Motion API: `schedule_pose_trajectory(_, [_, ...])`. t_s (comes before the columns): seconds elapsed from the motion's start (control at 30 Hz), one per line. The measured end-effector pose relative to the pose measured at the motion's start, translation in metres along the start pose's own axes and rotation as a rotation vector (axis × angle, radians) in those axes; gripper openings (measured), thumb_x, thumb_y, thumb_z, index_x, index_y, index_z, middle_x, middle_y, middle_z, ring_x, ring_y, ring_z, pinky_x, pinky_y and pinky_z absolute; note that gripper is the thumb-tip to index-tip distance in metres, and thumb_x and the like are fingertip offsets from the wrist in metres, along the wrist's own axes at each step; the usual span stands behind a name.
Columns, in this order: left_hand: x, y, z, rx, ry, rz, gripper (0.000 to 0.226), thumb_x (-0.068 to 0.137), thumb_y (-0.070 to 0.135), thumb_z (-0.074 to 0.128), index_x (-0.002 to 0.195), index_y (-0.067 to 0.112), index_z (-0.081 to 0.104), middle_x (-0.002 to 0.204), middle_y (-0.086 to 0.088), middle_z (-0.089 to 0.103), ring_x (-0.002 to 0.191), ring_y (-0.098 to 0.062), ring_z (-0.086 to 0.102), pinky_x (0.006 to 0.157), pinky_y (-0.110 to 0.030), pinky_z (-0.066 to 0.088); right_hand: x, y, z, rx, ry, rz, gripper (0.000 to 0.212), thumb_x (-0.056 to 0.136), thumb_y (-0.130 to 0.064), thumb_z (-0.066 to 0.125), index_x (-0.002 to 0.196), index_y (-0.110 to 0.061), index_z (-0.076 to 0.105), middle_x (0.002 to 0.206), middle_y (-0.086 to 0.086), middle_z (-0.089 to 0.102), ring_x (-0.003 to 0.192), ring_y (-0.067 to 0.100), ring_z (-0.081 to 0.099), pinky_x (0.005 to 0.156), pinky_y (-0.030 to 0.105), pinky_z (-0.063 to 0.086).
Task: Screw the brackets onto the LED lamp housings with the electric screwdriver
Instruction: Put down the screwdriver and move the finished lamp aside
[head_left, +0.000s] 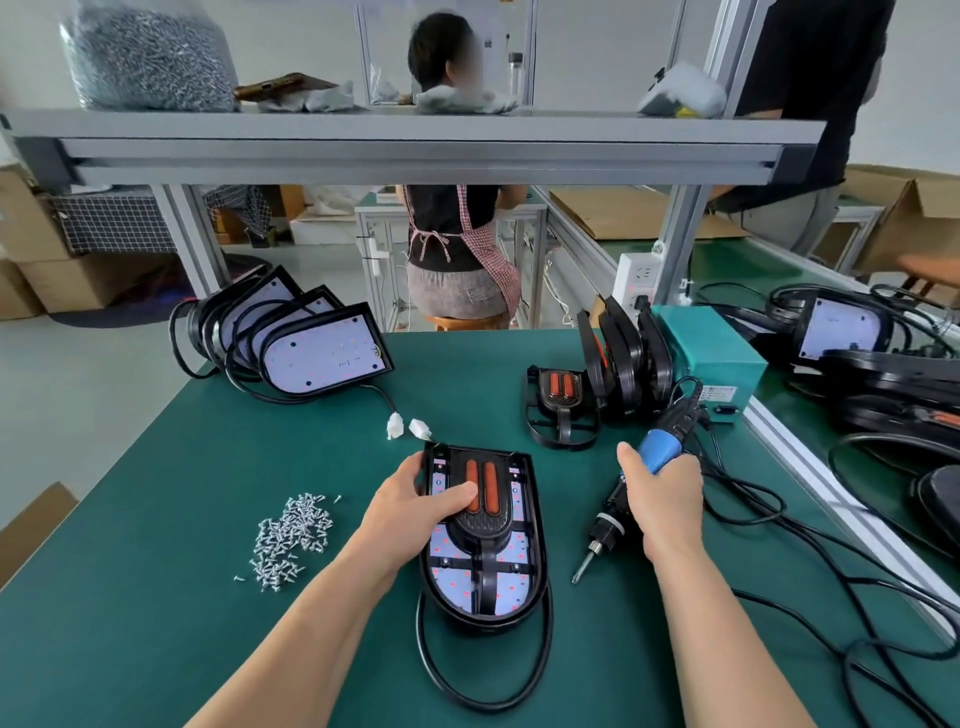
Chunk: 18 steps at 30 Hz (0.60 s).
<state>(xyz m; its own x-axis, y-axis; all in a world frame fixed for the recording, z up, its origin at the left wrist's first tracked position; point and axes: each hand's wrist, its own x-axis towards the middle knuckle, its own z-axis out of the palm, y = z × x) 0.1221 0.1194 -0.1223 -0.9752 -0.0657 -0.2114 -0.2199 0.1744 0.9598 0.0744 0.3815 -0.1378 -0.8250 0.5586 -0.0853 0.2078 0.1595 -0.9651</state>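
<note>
Two hands busy: left hand (415, 506) grips LED lamp housing (537, 545), long axis fore-aft, thumb on bracket (488, 522); right hand (667, 501) holds electric screwdriver (610, 525) just right of it.

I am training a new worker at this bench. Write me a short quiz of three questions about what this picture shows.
1. True or false: the bit of the electric screwdriver touches the lamp housing.
2. The right hand grips: A. a screw; B. the electric screwdriver; C. a bracket.
3. Fill in: the loose screws lie to the person's ___ of the lamp housing.
Key: 1 false; 2 B; 3 left.
</note>
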Motion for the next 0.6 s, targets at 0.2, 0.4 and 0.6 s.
schedule_pose_trajectory(0.2, [-0.006,0.0,0.001,0.03,0.018,0.029,0.048,0.07,0.049,0.075,0.116,0.037,0.065,0.104,0.017,0.076,0.101,-0.009,0.072,0.102,-0.041,0.052,-0.001,0.0,-0.001,-0.189,0.075,-0.082,0.059,0.091,-0.022,0.072,0.133,0.005,0.041,0.137,0.019,0.033,0.117,0.041,0.047,0.096,0.048,0.049])
schedule_pose_trajectory(0.4, [-0.013,-0.008,-0.002,0.035,0.038,0.088,0.045,0.072,0.06,0.065,0.115,0.047,0.065,0.11,0.02,0.074,0.107,-0.005,0.068,0.106,-0.041,0.048,-0.021,-0.008,0.003,-0.337,0.104,-0.355,0.071,0.09,-0.01,0.073,0.15,-0.001,0.036,0.15,0.013,0.03,0.141,0.03,0.03,0.118,0.043,0.032])
schedule_pose_trajectory(0.6, [-0.015,-0.012,-0.001,0.039,0.109,0.15,0.043,0.073,0.059,0.064,0.113,0.044,0.067,0.107,0.021,0.074,0.102,-0.002,0.069,0.102,-0.04,0.051,-0.061,-0.017,0.027,-0.327,-0.21,-0.677,0.026,0.104,-0.035,0.047,0.083,-0.024,0.058,0.082,-0.009,0.056,0.079,0.018,0.054,0.078,0.036,0.043])
